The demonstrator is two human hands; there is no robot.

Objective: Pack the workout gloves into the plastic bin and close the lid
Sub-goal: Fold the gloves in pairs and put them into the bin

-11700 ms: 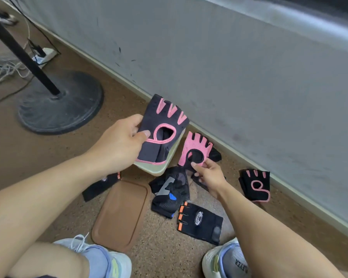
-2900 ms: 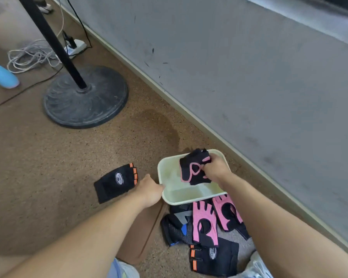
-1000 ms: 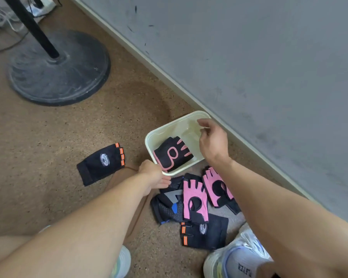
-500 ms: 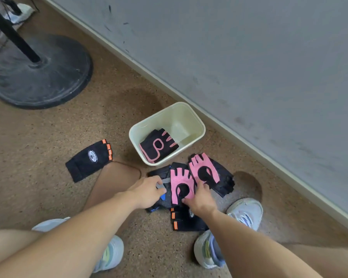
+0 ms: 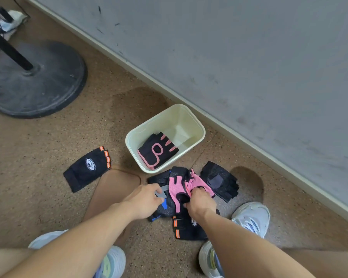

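A cream plastic bin point(image 5: 197, 125) stands open on the floor by the wall, with one black-and-pink glove point(image 5: 157, 152) lying in it. Just in front of the bin is a pile of gloves. My right hand point(image 5: 199, 200) grips two pink-faced gloves point(image 5: 181, 187) on top of that pile. My left hand point(image 5: 147, 199) pinches a black glove with grey and blue patches point(image 5: 163, 203) beside them. A brown lid point(image 5: 113, 187) lies flat under my left arm. A black glove with orange finger trim point(image 5: 87, 169) lies alone to the left.
A black round stand base point(image 5: 34, 79) with a slanted pole sits at the far left. The grey wall point(image 5: 249, 57) runs diagonally right behind the bin. My two shoes point(image 5: 251, 217) flank the pile. Another black-and-orange glove point(image 5: 186, 229) and a black mesh glove point(image 5: 219, 181) lie in the pile.
My right hand left the bin and came down onto the pile, closing on the pink gloves and bunching them. My left hand moved onto the grey-and-blue glove.
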